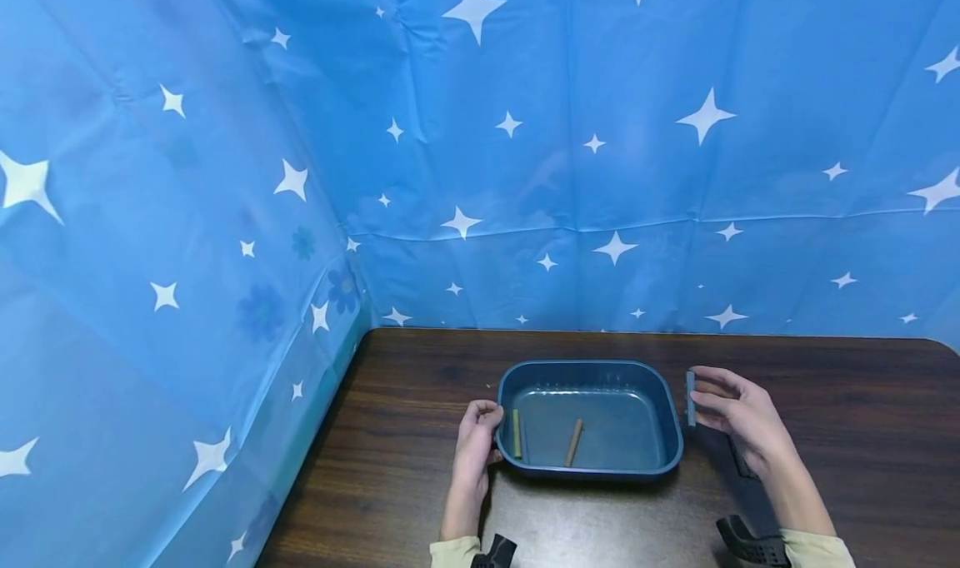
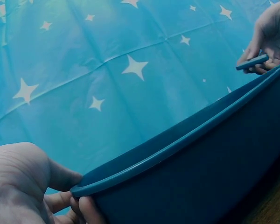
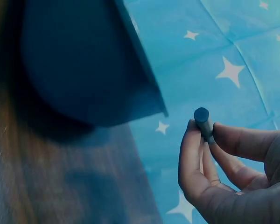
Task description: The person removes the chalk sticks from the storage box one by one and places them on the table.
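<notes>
A dark blue rectangular basin [image 1: 588, 473] with rounded corners stands on the table. My left hand [image 1: 476, 439] pinches its left rim, the thumb [image 2: 65, 177] on top and fingers below the lip. Off the basin's right side, my right hand [image 1: 738, 414] holds a short blue-grey stick [image 1: 691, 399] between thumb and fingers. In the right wrist view the stick [image 3: 203, 122] shows a flat, dark end; whether it is chalk or crayon I cannot tell. Inside the basin lie a yellow-green stick [image 1: 517, 433] and a brown stick [image 1: 574, 443], both leaning near the walls.
The dark wood table [image 1: 420, 385] meets a blue star-patterned curtain [image 1: 525, 176] at the back and left. A dark narrow object [image 1: 741, 458] lies partly hidden beneath my right hand. Black wrist straps [image 1: 752, 545] sit at both cuffs.
</notes>
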A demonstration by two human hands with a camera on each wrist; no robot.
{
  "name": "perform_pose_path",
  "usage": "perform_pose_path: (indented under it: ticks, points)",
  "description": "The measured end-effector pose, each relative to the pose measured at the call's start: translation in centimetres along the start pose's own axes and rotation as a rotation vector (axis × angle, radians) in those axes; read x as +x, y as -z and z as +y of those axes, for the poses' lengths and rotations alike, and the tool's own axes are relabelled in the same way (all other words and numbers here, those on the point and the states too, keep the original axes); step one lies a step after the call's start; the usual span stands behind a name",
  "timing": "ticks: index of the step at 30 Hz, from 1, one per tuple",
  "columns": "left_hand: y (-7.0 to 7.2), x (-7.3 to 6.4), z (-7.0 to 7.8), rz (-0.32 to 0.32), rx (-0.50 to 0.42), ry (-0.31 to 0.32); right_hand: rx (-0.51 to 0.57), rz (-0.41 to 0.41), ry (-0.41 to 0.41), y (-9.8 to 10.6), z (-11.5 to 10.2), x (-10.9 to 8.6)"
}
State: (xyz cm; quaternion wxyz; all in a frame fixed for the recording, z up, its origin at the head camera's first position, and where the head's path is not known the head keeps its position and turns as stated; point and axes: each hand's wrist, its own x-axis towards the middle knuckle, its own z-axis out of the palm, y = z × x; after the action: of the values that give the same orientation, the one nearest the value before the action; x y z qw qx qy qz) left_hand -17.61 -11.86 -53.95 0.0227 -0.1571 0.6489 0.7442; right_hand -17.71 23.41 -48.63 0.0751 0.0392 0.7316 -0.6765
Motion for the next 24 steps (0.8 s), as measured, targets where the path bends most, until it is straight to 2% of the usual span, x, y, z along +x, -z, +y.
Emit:
perform_pose_path:
  ticks: [5, 13, 24]
  points:
    - [0.0, 0.0, 0.1, -0.001, -0.004, -0.003, -0.021, 0.011, -0.044, 1.3, 0.7, -0.4]
    - [-0.1, -0.1, 0.1, -0.005, -0.009, -0.008, 0.034, 0.050, -0.094, 3.8, 2.6, -1.1]
    - [-0.2, -0.1, -0.1, 0.001, -0.007, -0.022, 0.050, 0.110, -0.147, 7.0, 4.6, -2.3]
